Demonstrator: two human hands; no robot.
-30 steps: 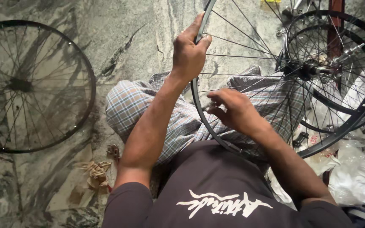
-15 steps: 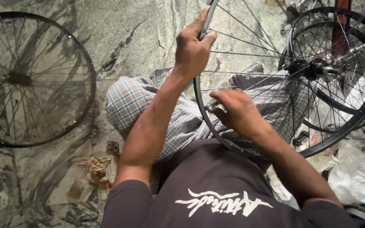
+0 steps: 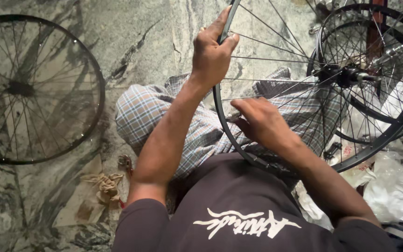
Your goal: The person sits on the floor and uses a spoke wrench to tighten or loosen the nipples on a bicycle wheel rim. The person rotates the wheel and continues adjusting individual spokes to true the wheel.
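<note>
A black spoked bicycle wheel stands upright over my lap, its hub at the right. My left hand is closed around the rim at the wheel's left edge, near the top of the view. My right hand sits lower, inside the rim among the spokes, fingers pinched at a spoke end by the rim; what it pinches is too small to tell. My checked trousers lie beneath the wheel.
A second spoked wheel lies flat on the marbled stone floor at the left. A tangle of brown cord lies by my left elbow. White plastic bags are heaped at the right.
My left hand has slid a little higher along the rim. My right hand stays at the same part of the rim, its fingers shifting slightly.
</note>
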